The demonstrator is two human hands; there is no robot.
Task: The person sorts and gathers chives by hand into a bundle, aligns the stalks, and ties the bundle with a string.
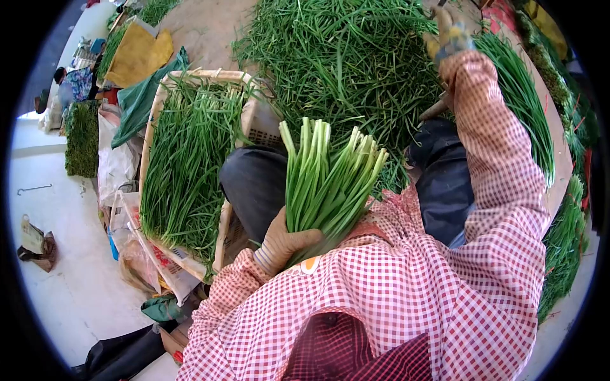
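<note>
My left hand (286, 242), in a pale work glove, is closed around a bunch of garlic chives (330, 184) held in front of my chest. The pale cut ends point up and away from me, and the leafy ends are hidden behind the hand and by my checked clothing. My right hand (450, 37), in a yellow and grey glove, is stretched out to the far right with its fingers apart and nothing seen in it. It is over the right edge of a large loose pile of chives (337, 63), near a long, neatly laid bundle of chives (518, 101).
A crate (154, 120) full of chives stands left of my knee, with green cloth (146, 105) beside it. Plastic bags (119, 149) lie further left. Tied green bundles (562, 247) line the right side. Another person (77, 82) is at the far left.
</note>
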